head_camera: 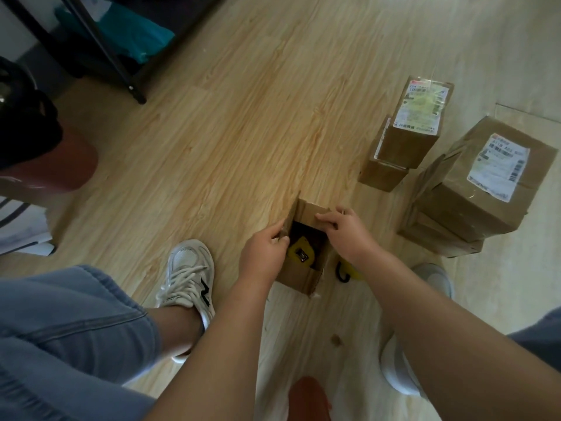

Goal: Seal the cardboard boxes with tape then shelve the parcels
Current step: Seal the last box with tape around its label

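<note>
A small open cardboard box (303, 278) stands on the wooden floor between my feet. Inside it lies a yellow and black item (300, 253). My left hand (264, 256) pinches the box's upright left flap (291, 217). My right hand (349, 232) grips the far flap (312, 212) by its edge. A yellow and black object (349, 273), perhaps a tape dispenser, lies on the floor beside the box, mostly hidden under my right forearm.
Two stacks of taped, labelled parcels stand to the right: a narrow stack (406, 132) and a larger stack (473, 189). A black metal rack (100, 47) stands at the upper left. A reddish stool (57, 165) is at left. My white sneaker (188, 275) is near the box.
</note>
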A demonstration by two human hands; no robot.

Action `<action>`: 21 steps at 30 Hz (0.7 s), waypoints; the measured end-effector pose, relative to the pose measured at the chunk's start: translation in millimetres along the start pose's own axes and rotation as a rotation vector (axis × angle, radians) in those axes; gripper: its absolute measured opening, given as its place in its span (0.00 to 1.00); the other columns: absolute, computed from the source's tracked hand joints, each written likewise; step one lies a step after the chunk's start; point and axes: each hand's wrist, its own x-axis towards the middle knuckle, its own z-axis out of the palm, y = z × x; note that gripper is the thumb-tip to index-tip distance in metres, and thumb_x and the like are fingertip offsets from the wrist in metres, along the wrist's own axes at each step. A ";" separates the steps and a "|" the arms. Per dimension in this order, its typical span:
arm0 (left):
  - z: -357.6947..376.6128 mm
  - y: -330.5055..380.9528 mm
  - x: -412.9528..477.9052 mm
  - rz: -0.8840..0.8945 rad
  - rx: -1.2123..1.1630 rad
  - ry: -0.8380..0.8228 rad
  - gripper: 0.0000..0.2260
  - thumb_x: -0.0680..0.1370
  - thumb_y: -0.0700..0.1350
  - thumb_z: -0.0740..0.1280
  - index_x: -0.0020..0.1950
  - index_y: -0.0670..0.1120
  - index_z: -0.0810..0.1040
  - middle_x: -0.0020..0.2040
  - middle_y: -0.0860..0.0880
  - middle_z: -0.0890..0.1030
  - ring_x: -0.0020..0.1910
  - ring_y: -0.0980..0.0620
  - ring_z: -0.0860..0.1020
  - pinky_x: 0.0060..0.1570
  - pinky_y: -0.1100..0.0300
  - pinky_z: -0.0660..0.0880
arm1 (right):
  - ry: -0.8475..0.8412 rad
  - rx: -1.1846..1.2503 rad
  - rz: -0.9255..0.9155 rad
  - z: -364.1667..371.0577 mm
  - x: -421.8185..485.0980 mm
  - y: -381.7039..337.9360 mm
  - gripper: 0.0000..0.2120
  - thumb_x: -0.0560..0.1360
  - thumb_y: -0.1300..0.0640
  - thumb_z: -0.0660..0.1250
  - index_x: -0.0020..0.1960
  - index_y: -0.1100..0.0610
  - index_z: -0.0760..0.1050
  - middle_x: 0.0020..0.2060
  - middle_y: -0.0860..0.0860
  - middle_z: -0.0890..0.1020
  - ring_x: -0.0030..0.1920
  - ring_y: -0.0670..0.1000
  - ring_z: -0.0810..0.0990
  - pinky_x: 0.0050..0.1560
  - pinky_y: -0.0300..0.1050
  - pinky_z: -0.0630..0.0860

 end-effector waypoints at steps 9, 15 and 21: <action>8.9 -6.2 -2.6 0.045 0.323 -0.141 0.23 0.81 0.48 0.63 0.74 0.66 0.65 0.72 0.55 0.70 0.62 0.53 0.75 0.50 0.59 0.73 | 0.120 0.456 0.107 -0.7 -16.5 -9.1 0.27 0.86 0.55 0.49 0.82 0.41 0.47 0.79 0.55 0.61 0.74 0.62 0.65 0.70 0.58 0.64; 11.0 -17.4 2.0 0.043 0.397 -0.049 0.24 0.81 0.48 0.65 0.74 0.66 0.65 0.70 0.54 0.72 0.62 0.53 0.75 0.51 0.55 0.76 | 0.087 0.728 0.305 12.2 -17.9 9.8 0.16 0.84 0.60 0.59 0.70 0.54 0.72 0.55 0.54 0.83 0.54 0.54 0.82 0.56 0.53 0.80; 10.2 -17.0 3.7 0.056 0.349 -0.048 0.23 0.79 0.47 0.67 0.72 0.63 0.69 0.67 0.55 0.75 0.62 0.54 0.75 0.56 0.54 0.76 | -0.006 0.372 0.329 28.2 -19.8 21.8 0.30 0.76 0.45 0.72 0.74 0.54 0.69 0.59 0.52 0.81 0.56 0.54 0.81 0.59 0.58 0.80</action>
